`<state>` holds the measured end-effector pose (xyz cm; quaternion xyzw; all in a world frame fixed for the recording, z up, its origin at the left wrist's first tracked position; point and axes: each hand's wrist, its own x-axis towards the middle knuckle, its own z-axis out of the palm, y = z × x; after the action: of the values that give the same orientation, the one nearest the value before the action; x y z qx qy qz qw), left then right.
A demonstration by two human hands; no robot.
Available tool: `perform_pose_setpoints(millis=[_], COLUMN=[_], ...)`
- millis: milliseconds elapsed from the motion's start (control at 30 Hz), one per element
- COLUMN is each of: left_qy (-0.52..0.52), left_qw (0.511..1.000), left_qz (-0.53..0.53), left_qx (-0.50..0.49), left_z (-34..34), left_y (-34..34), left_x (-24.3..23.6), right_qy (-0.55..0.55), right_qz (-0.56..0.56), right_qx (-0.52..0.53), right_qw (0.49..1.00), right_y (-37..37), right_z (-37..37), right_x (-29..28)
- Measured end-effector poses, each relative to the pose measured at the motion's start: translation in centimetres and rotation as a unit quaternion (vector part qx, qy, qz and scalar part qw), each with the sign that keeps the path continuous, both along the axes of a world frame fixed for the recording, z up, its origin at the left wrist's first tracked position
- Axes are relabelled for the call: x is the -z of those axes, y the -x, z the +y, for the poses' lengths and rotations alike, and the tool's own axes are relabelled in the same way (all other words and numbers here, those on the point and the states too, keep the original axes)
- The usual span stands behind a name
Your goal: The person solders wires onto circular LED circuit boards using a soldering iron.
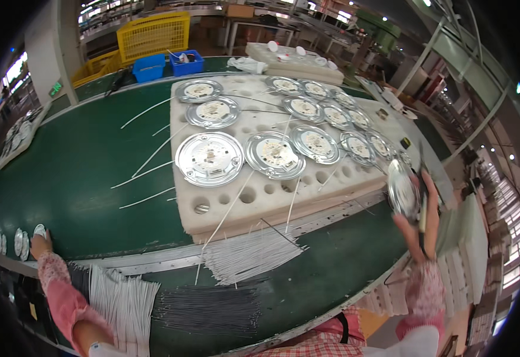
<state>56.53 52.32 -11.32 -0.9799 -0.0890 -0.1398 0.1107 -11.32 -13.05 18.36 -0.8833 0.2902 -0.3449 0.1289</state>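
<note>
At right of the frame, the right hand (417, 223) is gripping a round metal disc (402, 190) loosely by fingertips beside the foam tray (260, 202); it may be slipping; the left hand (40, 243) is pressing small discs (21, 241) at lower left

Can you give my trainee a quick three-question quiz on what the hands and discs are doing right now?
1. True or false: the right hand holds a round metal disc off the right end of the foam tray.
2. What is the left hand reaching toward?
A. the blue bins
B. small round parts at the belt's left edge
C. the yellow crate
3. Fill in: bundles of thin white wires and ____ wires lie on the green belt near the person.

Key: 1 true; 2 B; 3 dark (black).
</note>
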Motion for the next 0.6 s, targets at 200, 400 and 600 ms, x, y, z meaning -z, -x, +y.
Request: perform_pose_setpoints(millis=[200,400,600], left_qy=[-0.021,-0.05,-0.053], left_qw=[0.999,0.996,0.922], left_qz=[0.034,0.041,-0.212], left_qx=[0.022,0.06,0.32], left_z=[0.2,3.6,-14.5], left_y=[0.2,2.9,22.9], left_x=[-1.8,-5.4,-21.8], right_qy=[-0.025,0.083,0.199], right_qz=[-0.038,-0.073,-0.044], right_qx=[-0.13,-0.204,-0.215], right_qw=[0.99,0.973,0.955], right_y=[-13.7,-25.1,-17.5], right_z=[-5.0,-7.1,-7.3], right_x=[-0.2,4.2,1.5])
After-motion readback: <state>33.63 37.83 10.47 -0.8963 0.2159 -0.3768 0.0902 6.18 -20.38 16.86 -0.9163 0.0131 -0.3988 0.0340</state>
